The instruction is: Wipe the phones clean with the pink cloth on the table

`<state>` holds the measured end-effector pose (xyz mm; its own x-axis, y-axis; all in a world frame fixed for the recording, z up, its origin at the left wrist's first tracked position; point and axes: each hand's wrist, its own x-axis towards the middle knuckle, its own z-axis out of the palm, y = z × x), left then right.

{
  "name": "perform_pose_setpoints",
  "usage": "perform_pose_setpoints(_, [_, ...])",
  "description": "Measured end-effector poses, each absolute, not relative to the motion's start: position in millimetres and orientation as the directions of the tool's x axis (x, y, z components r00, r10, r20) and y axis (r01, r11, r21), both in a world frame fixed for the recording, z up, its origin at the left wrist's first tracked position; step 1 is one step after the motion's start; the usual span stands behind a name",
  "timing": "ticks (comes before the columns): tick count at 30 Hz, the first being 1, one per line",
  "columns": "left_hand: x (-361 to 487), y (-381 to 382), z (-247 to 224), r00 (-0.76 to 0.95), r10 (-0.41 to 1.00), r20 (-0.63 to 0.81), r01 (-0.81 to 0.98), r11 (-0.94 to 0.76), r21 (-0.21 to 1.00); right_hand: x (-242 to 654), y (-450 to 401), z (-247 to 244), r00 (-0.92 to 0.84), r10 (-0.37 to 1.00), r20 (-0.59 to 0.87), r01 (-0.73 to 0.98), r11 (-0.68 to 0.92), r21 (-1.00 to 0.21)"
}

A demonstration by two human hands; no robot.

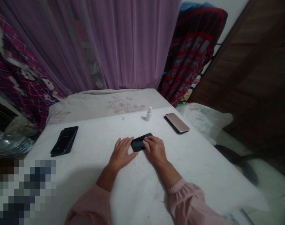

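A dark smartphone (138,144) lies flat on the white-covered table (90,175) in front of me. At its left end rests my left hand (122,153), fingers stretched out and thumb apart, the tips touching or very near the phone's edge. My right hand (155,149) is over the right part of the phone, its fingertips pinched together against the phone's surface. Whatever may be between those fingertips is too small or hidden to make out. Just beyond the phone stands a small white spray bottle (148,115), upright.
Dark phones (65,140) lie stacked at the left. On the right, a rose-gold phone (178,122) rests on another dark one. Purple curtains (133,43) hang behind the table. A white plastic bag (203,118) is beside its right edge, and a clear plastic bottle (8,143) at the left.
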<state>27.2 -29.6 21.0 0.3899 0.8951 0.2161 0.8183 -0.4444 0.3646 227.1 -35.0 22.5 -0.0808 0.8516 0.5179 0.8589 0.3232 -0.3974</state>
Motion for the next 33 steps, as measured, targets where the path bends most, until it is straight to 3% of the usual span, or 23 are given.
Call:
perform_pose_setpoints(13, [25,-29,17,0.4,0.881,0.252,0.806,-0.469,0.361,227,-66,25,-0.257,0.87,0.422,0.923,0.35,-0.161])
perform_pose_setpoints(26, [26,-29,19,0.394,0.889,0.233,0.817,-0.455,0.355,229,-56,21,-0.209,0.885,0.416,0.93,0.311,-0.194])
perform_pose_setpoints(33, [26,-29,20,0.399,0.889,0.226,0.815,-0.456,0.357,225,-57,19,-0.307,0.849,0.43,0.89,0.416,-0.187])
